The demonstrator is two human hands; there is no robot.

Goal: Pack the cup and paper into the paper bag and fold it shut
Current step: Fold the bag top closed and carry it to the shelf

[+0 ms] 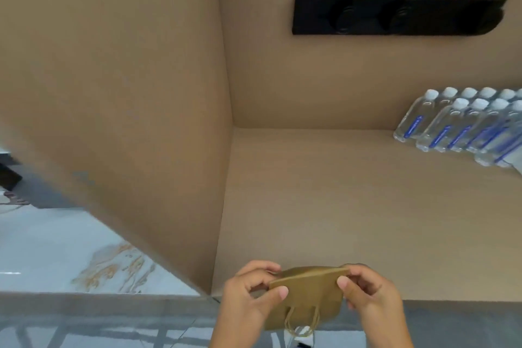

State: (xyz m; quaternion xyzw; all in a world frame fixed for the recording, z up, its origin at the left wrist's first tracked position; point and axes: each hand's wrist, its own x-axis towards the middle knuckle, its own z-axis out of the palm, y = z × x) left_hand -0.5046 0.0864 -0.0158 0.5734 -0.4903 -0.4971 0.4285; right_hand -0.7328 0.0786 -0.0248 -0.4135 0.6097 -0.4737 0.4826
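While pinched at nine and three o'clock by left hand (248, 295) and right hand (367, 292), small brown paper bag (306, 295) risks creasing crooked if pulled unevenly.

A tan surface (353, 206) fills the right, meeting tan walls at the far corner. Clear water bottles (463, 124) with white caps and blue labels stand in rows at far right. A black wall strip (395, 15) hangs above; pale marbled floor (70, 251) lies left

Tan walls (113, 93) meet a tan counter (339, 206); pale marble floor (56, 248) lower left.
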